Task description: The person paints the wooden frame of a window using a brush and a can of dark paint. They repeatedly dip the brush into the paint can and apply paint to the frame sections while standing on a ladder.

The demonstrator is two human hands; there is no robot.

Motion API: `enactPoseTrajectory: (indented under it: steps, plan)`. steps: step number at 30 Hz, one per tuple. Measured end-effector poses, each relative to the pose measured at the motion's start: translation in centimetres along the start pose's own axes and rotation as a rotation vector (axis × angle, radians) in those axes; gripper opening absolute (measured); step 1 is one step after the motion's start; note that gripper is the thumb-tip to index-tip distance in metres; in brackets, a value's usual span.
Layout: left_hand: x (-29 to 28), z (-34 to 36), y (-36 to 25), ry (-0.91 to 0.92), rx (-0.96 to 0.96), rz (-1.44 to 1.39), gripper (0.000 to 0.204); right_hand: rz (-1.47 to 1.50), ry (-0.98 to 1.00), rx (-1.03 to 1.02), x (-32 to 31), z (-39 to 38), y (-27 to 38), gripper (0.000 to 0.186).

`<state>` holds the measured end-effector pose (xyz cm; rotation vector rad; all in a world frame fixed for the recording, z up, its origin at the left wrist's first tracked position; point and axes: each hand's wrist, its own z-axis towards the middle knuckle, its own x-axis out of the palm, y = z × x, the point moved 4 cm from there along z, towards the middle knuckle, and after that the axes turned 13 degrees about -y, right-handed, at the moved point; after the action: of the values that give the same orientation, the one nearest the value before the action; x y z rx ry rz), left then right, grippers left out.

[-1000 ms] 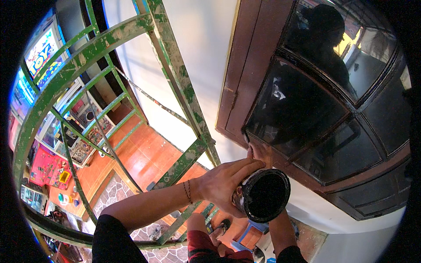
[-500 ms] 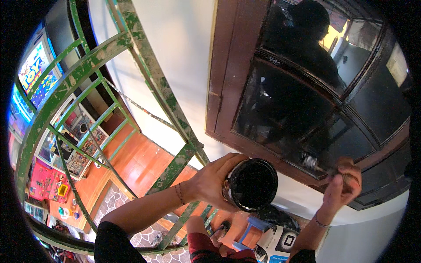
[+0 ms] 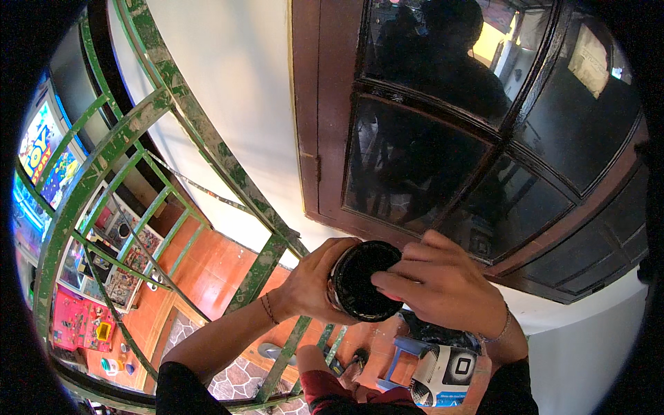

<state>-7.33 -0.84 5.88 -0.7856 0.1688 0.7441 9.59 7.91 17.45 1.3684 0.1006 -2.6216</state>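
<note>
My left hand (image 3: 308, 280) grips a round, open paint can (image 3: 338, 283) from its left side, the mouth facing up at me. Dark paint coats the inside and rim. Over the can's right edge, my right hand (image 3: 453, 283) is closed with its fingertips at the mouth. The paintbrush it held a moment ago is hidden by the fingers and the can. Beyond both hands stands a brown wooden window frame (image 3: 330, 111) with dark, glossy bars (image 3: 477, 166) between its reflecting panes.
A green, paint-worn metal scaffold frame (image 3: 176, 83) rises on my left beside a white wall (image 3: 238, 90). Far below lie an orange tiled floor (image 3: 218, 256), a blue stool (image 3: 395, 360) and a printed box (image 3: 443, 377). A pink case (image 3: 69, 318) sits at lower left.
My right hand has come left from the window's lower bar to the can's mouth, taking the brush out of sight. The view has shifted, so window and scaffold appear further left.
</note>
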Motion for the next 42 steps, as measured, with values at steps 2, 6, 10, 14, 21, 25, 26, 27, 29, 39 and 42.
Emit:
enactPoseTrajectory:
  steps: [2, 6, 10, 14, 21, 25, 26, 27, 29, 39, 42]
  plan:
    - [0.1, -0.1, 0.1, 0.004, 0.0, 0.004, 0.115, -0.025, 0.038, -0.036, 0.8, 0.1, 0.1, 0.03]
    - [0.2, -0.1, 0.2, -0.004, 0.028, 0.019, 0.116, -0.058, 0.07, -0.073, 2.2, 0.0, 0.4, 0.03]
    - [0.2, -0.2, 0.3, 0.002, 0.04, 0.032, 0.118, -0.132, 0.066, -0.116, 3.5, -0.1, 0.5, 0.02]
    - [0.3, -0.2, 0.3, 0.01, 0.048, 0.048, 0.118, -0.138, 0.071, -0.103, 4.0, -0.3, 0.6, 0.021]
    - [0.2, -0.2, 0.4, -0.024, 0.046, 0.079, 0.118, 0.028, -0.187, 0.142, 0.8, -1.1, -0.1, 0.027]
    - [0.1, -0.2, 0.5, -0.051, -0.007, 0.098, 0.117, 0.081, -0.382, 0.309, -0.5, -2.4, -1.2, 0.026]
    - [0.0, -0.2, 0.4, -0.064, 0.0, 0.099, 0.117, 0.107, -0.44, 0.351, -0.5, -2.8, -1.5, 0.025]
    - [-0.1, -0.1, 0.5, -0.074, -0.001, 0.102, 0.117, 0.131, -0.5, 0.393, -0.5, -3.2, -1.8, 0.023]
    - [-0.1, -0.1, 0.5, -0.087, -0.008, 0.109, 0.118, 0.213, -0.571, 0.518, 0.0, -4.3, -2.5, 0.023]
    - [-0.1, -0.2, 0.6, -0.089, -0.04, 0.137, 0.119, 0.102, -0.528, 0.338, -0.5, -4.3, -1.9, 0.029]
    - [-0.1, -0.2, 0.6, -0.095, -0.054, 0.124, 0.118, 0.035, -0.353, 0.241, -0.7, -3.8, -0.8, 0.035]
